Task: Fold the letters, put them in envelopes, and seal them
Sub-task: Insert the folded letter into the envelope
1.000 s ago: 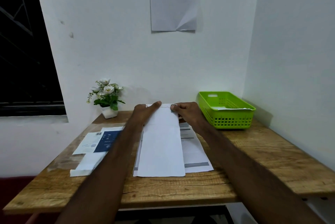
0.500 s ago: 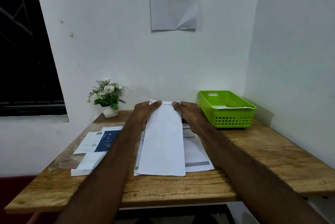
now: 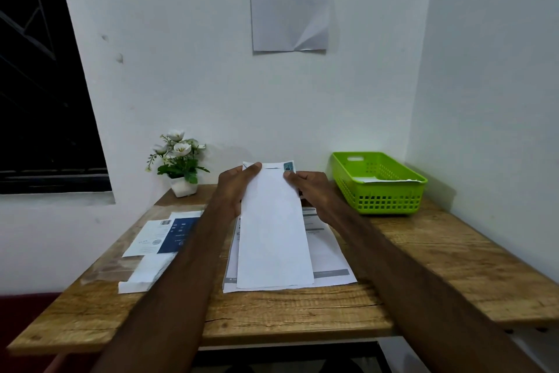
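Note:
A long white folded letter (image 3: 272,230) runs from the table's front edge up toward the wall, its far end lifted off the table. My left hand (image 3: 234,189) grips the far left corner and my right hand (image 3: 311,191) grips the far right corner. A printed strip with a small blue mark shows at the raised end. Under it lies a stack of flat printed letters (image 3: 329,254). White envelopes (image 3: 145,274) and a blue-and-white printed sheet (image 3: 169,233) lie to the left.
A green plastic basket (image 3: 381,188) with paper inside stands at the back right, near the side wall. A small white pot of flowers (image 3: 178,161) sits at the back left. The wooden table (image 3: 438,267) meets walls behind and to the right.
Both hands have raised the far end of the folded letter off the table, so a printed strip now shows at its top. The near end stays on the stack.

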